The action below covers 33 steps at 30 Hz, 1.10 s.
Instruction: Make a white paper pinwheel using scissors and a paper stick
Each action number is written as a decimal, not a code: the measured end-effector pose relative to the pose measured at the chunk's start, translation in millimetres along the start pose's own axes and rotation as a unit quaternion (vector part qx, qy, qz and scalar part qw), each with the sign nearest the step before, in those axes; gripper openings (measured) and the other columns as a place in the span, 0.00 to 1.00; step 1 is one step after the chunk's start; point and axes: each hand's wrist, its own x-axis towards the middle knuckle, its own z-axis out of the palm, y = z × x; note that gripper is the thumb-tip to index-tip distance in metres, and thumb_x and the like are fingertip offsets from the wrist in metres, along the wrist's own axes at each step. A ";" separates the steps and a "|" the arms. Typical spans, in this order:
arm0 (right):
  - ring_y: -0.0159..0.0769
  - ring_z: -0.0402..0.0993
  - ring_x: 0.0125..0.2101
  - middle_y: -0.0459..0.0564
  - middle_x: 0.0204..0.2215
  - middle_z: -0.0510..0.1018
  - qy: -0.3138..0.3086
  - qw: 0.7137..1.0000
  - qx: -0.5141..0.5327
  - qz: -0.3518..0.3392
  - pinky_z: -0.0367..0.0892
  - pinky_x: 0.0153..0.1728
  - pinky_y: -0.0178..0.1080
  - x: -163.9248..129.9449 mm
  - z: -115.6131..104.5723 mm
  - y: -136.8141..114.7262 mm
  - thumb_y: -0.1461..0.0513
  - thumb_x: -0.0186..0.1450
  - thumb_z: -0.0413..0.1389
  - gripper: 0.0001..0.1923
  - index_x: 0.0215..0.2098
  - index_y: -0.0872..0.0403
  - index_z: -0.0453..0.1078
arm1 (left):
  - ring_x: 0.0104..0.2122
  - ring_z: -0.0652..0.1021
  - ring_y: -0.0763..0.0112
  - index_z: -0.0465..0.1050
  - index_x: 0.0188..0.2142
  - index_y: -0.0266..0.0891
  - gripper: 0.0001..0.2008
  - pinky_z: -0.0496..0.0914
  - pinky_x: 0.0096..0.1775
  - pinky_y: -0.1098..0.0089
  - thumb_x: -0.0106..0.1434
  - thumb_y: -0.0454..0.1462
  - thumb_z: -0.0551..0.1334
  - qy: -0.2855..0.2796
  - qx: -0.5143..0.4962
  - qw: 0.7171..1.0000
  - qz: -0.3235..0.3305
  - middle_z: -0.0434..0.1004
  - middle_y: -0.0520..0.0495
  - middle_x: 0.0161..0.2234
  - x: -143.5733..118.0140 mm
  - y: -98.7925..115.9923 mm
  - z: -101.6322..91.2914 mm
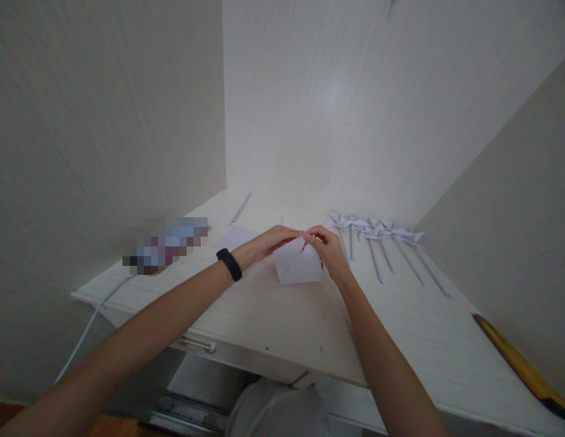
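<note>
A creased square of white paper (pixel 298 267) is held tilted above the table, diagonal fold lines showing on its face. My left hand (pixel 282 235), with a black band at the wrist, pinches its upper edge. Close beside it, my right hand (pixel 326 244) has thumb and finger closed on the paper's upper corner. Something thin and red shows near the fingertips and at the right edge of the paper; what it is I cannot make out. More white paper (pixel 239 235) lies flat behind my left forearm.
White paper pinwheels (pixel 377 230) on stick handles lie in a row on the right of the white table (pixel 282 321). A thin paper stick (pixel 241 208) is at the back left. A blurred-out object (pixel 168 243) with a white cable (pixel 88 328) sits left; a yellow-handled tool (pixel 521 364) lies far right.
</note>
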 end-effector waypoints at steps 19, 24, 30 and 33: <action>0.33 0.68 0.29 0.48 0.27 0.73 0.019 0.993 -0.050 -0.109 0.60 0.25 0.34 2.1 -2.7 1.6 0.56 0.57 0.59 0.09 0.24 0.53 0.72 | 0.25 0.73 0.72 0.77 0.27 0.32 0.09 0.64 0.32 0.71 0.50 0.38 0.68 0.002 0.003 1.000 -0.001 0.77 0.46 0.26 -4.4 5.8 4.8; 0.30 0.64 0.24 0.45 0.24 0.70 0.020 0.996 -0.028 -0.088 0.56 0.23 0.33 1.9 -1.1 4.2 0.57 0.57 0.59 0.09 0.25 0.53 0.69 | 0.24 0.72 0.73 0.76 0.27 0.34 0.09 0.63 0.29 0.72 0.53 0.39 0.66 0.000 -0.003 1.000 0.002 0.77 0.46 0.25 -2.1 3.1 1.4; 0.28 0.57 0.21 0.43 0.22 0.66 0.028 0.997 -0.019 -0.071 0.52 0.21 0.33 -0.5 0.5 0.1 0.57 0.56 0.59 0.09 0.24 0.53 0.67 | 0.20 0.69 0.78 0.75 0.26 0.33 0.10 0.60 0.25 0.74 0.52 0.40 0.67 0.020 0.007 0.999 0.033 0.74 0.50 0.22 4.4 -1.9 -5.0; 0.27 0.56 0.19 0.42 0.20 0.65 0.026 0.998 -0.022 -0.060 0.50 0.20 0.33 -1.0 0.9 -1.4 0.56 0.56 0.59 0.10 0.24 0.53 0.66 | 0.20 0.70 0.77 0.75 0.27 0.32 0.11 0.61 0.26 0.74 0.51 0.40 0.68 0.010 -0.004 1.000 0.022 0.75 0.49 0.23 3.8 -2.1 -3.6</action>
